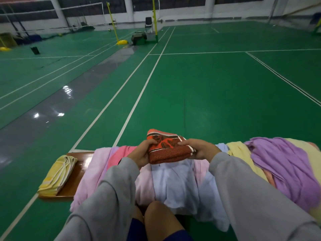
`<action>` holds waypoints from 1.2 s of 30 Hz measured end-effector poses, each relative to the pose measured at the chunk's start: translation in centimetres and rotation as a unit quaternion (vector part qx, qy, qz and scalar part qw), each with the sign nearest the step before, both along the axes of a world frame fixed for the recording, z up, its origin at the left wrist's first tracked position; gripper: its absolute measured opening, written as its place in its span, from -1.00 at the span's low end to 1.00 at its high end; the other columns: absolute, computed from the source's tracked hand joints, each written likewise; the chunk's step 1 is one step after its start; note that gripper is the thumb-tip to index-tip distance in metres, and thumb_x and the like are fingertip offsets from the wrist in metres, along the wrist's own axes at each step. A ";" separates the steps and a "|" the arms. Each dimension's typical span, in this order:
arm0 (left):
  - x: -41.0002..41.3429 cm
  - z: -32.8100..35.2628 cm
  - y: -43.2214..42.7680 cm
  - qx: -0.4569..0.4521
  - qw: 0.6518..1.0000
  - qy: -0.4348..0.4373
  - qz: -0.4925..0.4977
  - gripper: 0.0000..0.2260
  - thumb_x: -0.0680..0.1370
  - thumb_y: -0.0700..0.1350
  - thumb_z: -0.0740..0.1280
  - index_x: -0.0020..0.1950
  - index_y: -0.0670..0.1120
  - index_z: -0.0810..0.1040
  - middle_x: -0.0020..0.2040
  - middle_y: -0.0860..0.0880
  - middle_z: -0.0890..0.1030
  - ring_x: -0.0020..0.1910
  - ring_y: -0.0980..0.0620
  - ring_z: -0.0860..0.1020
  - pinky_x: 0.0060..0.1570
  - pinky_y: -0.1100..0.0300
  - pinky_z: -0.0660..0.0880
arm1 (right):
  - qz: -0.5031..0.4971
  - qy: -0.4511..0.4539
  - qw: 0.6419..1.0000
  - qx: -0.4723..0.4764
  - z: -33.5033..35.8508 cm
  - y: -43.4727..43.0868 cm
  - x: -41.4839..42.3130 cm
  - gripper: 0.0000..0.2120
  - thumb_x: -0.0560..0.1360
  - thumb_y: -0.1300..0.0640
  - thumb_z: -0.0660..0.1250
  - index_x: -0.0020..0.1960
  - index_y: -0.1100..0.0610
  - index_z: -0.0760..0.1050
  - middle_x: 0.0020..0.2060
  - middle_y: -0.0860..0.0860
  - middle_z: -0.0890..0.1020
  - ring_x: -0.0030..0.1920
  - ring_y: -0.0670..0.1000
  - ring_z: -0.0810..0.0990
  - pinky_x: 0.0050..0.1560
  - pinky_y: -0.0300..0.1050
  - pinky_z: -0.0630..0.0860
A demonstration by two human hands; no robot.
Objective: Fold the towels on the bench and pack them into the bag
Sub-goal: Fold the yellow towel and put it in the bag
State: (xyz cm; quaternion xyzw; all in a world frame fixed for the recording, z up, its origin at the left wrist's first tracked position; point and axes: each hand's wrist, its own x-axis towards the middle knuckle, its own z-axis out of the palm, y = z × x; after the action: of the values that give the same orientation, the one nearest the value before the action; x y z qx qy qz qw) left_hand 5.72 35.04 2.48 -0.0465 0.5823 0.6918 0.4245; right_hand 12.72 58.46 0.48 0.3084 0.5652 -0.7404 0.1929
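Both hands' fingers [149,142] clamp the folded red towel [167,149] between them.

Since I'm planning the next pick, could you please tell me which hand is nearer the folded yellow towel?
Left. The left hand grips the red towel, to the right of the folded yellow towel; the right hand grips the red towel's other end, farther away.

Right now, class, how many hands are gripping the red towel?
2. The left hand grips the red towel at its left edge and the right hand at its right edge, above the loose towels on the bench.
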 end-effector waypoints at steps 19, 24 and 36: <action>0.0 3.8 -12.7 0.009 0.997 0.063 0.043 -0.70 0.62 -0.14 0.30 0.33 -0.20 0.54 0.07 -0.19 0.71 -0.06 -0.10 0.70 0.06 0.02 0.64 | 0.155 0.058 0.985 0.041 4.5 -11.5 -2.2 -0.94 0.53 0.19 0.42 -0.01 0.14 0.58 -0.24 0.04 0.66 -0.30 -0.04 0.64 -0.34 -0.20 0.59; 0.3 4.2 -13.1 -0.020 0.997 0.070 0.036 -0.72 0.64 -0.13 0.29 0.31 -0.19 0.53 0.06 -0.18 0.70 -0.09 -0.09 0.70 -0.04 0.07 0.66 | 0.164 0.058 0.982 0.071 5.1 -12.4 -1.6 -0.96 0.55 0.20 0.40 0.00 0.13 0.57 -0.29 0.02 0.66 -0.31 -0.05 0.64 -0.35 -0.20 0.60; 0.3 4.0 -11.2 -0.041 0.993 0.104 0.043 -0.66 0.63 -0.19 0.30 0.40 -0.23 0.47 0.14 -0.24 0.69 -0.07 -0.12 0.70 -0.11 0.07 0.65 | 0.155 0.060 0.981 0.100 4.6 -11.3 -1.8 -0.94 0.56 0.24 0.38 0.03 0.15 0.56 -0.32 0.02 0.67 -0.36 -0.06 0.65 -0.41 -0.20 0.58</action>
State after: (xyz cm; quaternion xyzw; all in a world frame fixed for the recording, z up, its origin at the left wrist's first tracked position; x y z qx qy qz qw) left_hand 5.97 23.81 6.53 -0.0172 0.6487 0.6859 0.3293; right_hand 10.87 47.18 5.05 0.1903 0.6880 -0.6583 0.2390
